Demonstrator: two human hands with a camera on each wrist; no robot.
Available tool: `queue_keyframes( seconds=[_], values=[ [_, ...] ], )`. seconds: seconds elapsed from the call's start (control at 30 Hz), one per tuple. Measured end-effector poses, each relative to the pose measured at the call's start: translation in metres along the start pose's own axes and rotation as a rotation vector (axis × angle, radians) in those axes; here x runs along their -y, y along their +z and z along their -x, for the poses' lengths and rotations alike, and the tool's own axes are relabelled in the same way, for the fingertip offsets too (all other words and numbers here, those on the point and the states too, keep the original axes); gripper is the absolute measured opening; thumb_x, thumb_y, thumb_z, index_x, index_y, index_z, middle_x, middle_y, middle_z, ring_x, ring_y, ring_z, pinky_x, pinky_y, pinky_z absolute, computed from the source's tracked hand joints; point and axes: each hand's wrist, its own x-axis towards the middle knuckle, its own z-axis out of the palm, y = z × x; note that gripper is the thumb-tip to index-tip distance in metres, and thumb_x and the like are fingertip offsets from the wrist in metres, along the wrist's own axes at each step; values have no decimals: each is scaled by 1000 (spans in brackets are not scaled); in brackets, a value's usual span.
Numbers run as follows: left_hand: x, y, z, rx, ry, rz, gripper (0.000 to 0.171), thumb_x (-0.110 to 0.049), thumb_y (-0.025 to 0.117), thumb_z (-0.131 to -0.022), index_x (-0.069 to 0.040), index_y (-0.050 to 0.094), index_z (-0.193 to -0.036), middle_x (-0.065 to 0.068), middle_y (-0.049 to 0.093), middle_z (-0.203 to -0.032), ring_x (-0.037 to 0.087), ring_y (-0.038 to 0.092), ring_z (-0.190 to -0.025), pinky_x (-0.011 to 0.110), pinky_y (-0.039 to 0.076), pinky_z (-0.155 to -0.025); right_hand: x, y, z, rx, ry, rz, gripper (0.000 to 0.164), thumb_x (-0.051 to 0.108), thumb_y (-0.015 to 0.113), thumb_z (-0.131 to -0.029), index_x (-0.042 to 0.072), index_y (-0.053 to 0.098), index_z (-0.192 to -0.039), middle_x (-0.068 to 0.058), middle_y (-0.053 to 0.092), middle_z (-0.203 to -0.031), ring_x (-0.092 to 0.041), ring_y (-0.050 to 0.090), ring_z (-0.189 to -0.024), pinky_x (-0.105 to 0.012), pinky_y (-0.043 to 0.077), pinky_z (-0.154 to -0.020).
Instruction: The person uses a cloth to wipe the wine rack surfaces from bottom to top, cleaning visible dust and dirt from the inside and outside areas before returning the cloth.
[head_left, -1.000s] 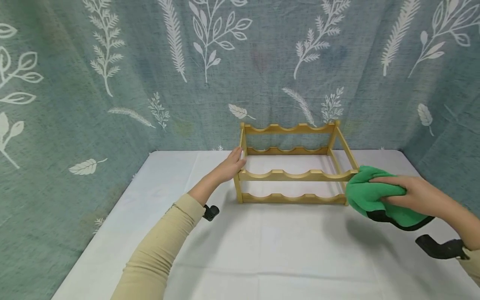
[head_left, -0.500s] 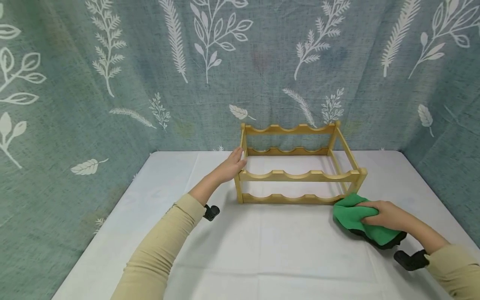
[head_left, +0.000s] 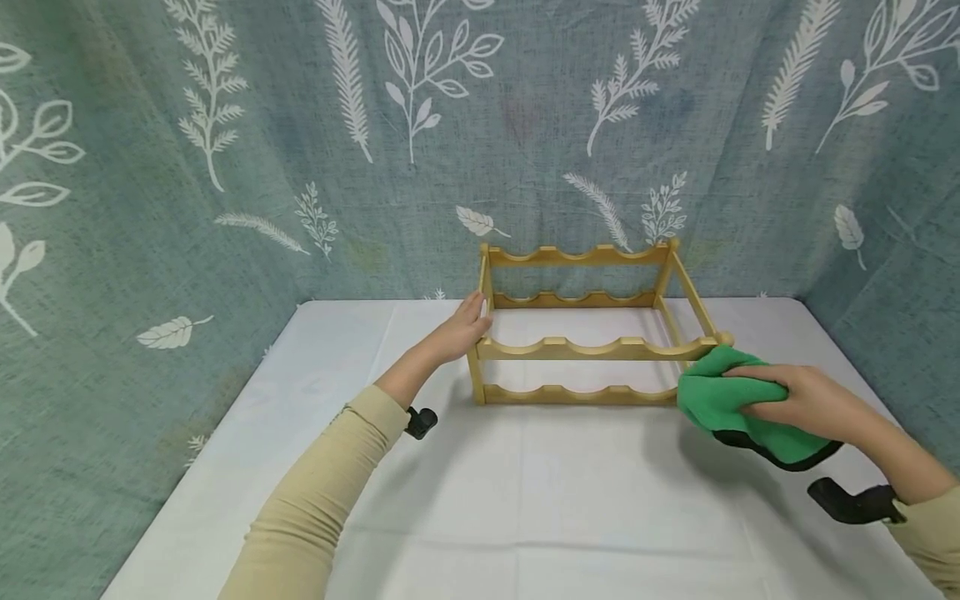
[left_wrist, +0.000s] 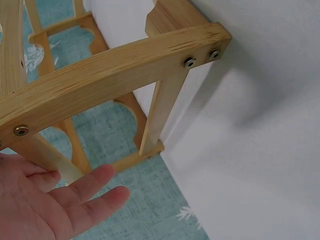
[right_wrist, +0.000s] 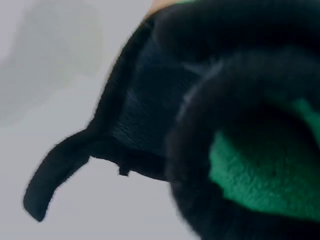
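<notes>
Rack (head_left: 555, 348) stood on the worktop (head_left: 570, 483); the left hand (head_left: 459, 331), fingers loosely extended, touched the rack's left end, likely to steady it. The right hand (head_left: 813, 400), fingers curled, gripped the green cloth (head_left: 720, 396) at the front right post (head_left: 724, 338). Half a second earlier, the cloth had been lower, at the post's foot; the rack was unmoved.

The head camera faces forward and down; close wrist views share its rack (head_left: 588, 353) (left) and cloth (head_left: 716, 402) (right).
</notes>
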Motion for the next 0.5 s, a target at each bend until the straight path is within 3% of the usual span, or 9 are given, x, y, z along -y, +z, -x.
queue_keyframes(
  seconds=[0.23,0.5],
  values=[
    [-1,-2,1,-3,10,-14,62,-35,22,-100,-1,-1,-146,14,-8,-153,25,-9,-141,44,4,-113,40,11,-17,-141,-52,139,44,15,69,-81,6,57,-122,-25,61,-108,-34,60,-86,-41,47,-62],
    [-1,-1,1,4,2,-14,62,-35,22,-101,-1,-1,-147,13,-9,-153,25,-9,-141,44,3,-113,76,37,-44,-243,-111,186,45,16,71,-78,9,58,-121,-25,57,-106,-34,59,-83,-42,48,-58]
  ],
)
